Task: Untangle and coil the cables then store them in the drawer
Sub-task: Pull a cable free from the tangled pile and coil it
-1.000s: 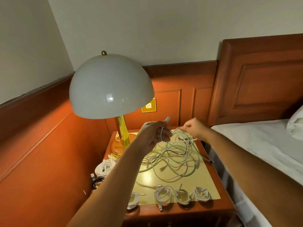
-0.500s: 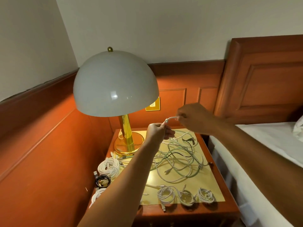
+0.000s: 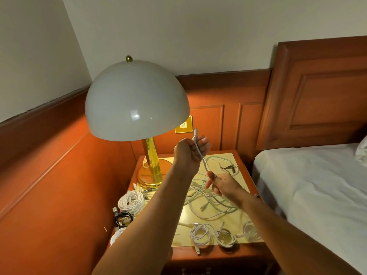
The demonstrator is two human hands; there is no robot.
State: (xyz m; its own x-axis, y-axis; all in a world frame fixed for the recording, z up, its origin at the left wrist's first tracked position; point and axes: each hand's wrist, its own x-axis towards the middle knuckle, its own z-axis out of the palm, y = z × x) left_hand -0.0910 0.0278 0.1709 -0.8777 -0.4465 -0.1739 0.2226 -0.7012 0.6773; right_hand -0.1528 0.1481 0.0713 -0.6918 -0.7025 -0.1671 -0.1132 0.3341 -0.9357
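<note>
My left hand (image 3: 188,150) is raised above the nightstand and grips a white cable (image 3: 199,150) near its plug end, which sticks up past the fingers. Lower and to the right, my right hand (image 3: 222,183) pinches the same cable, stretched taut between the two hands. Below them a tangle of white and pale green cables (image 3: 210,197) lies on the shiny nightstand top (image 3: 234,221). Three coiled white cables (image 3: 200,234) sit along the front edge. The drawer is not visible.
A domed white lamp (image 3: 137,102) on a brass base stands at the back left of the nightstand. More coiled cables, white (image 3: 131,202) and black (image 3: 123,217), lie at its left edge. A bed with a white sheet (image 3: 309,187) is to the right; wood panelling surrounds.
My right hand has come down from beside the plug end to below the left hand, sliding along the cable. My left hand has risen a little and turned the plug end upward.
</note>
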